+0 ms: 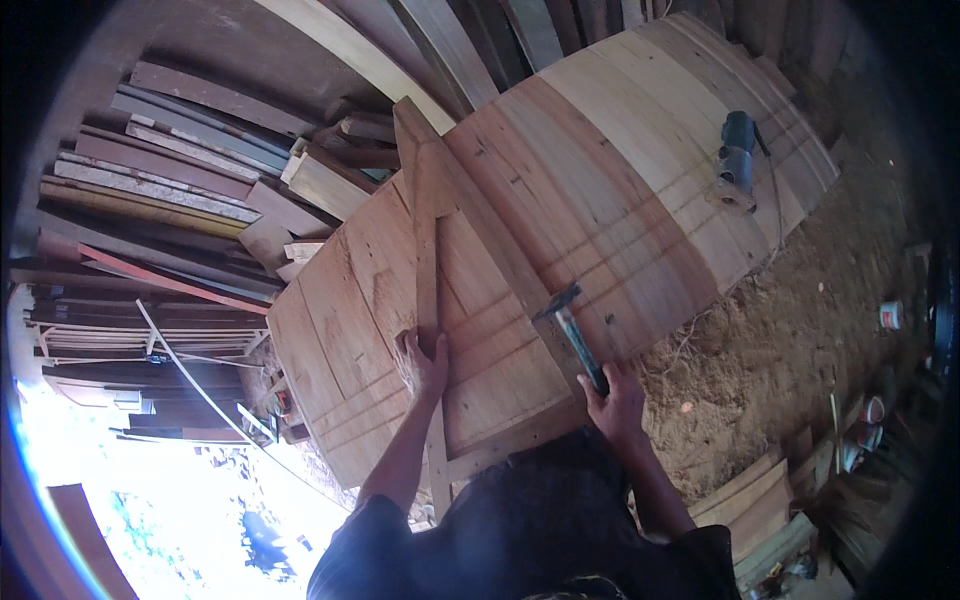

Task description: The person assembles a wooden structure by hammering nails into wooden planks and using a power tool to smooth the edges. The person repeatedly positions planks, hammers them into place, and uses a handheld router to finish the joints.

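A triangular wooden frame (497, 262) lies on a broad surface of joined wooden boards (600, 170). My left hand (424, 365) is closed round the narrow wooden bar (427, 270) on the frame's left side. In my right hand (615, 405) is a hammer (580, 348), gripped near the end of its dark green handle. The hammer's metal head is over the frame's thicker right beam; whether it touches the wood I cannot tell. My body hides part of the frame's near end.
A dark power tool (737, 165) with a cord rests on the boards at the far right. Stacked planks (190, 150) fill the left and back. Bare earth (740, 380) lies to the right, with a small white tub (890, 315) and wood pieces (750, 505).
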